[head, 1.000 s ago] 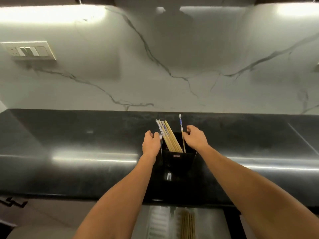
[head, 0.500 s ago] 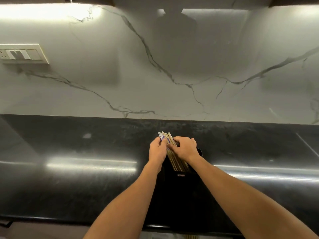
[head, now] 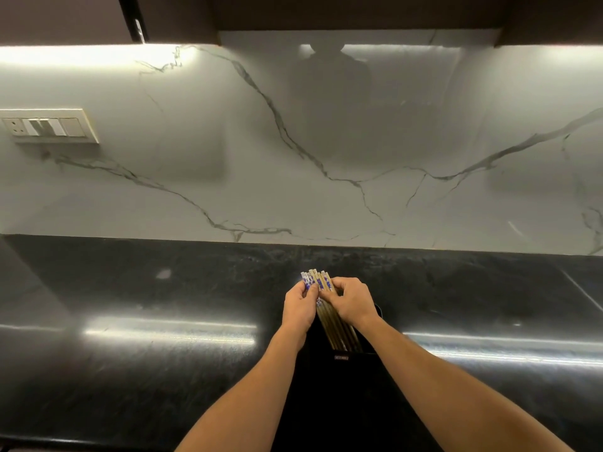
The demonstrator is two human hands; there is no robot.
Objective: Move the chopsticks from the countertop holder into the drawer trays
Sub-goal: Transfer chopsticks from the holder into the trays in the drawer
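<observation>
Head view: where are the chopsticks (head: 338, 327)?

— Bunched in one leaning bundle, lower ends down inside the black holder (head: 341, 367), upper ends fanned above both hands. A few tops carry a blue-and-white pattern; the rest are plain wood.

— And the holder?

— It stands on the dark, glossy bench (head: 163, 337), between the two forearms, well short of the marble backsplash (head: 293, 164).

— What is the left hand (head: 298, 308) doing?

— Its thumb and fingers pinch the patterned tops from the left side.

— The right hand (head: 353, 301)?

— Curled over the bundle from the right, fingers wrapped round the sticks just below the tops. The two hands touch across the bundle.

— Anything else?

— A switch plate (head: 49, 127) on the wall, far left.
</observation>
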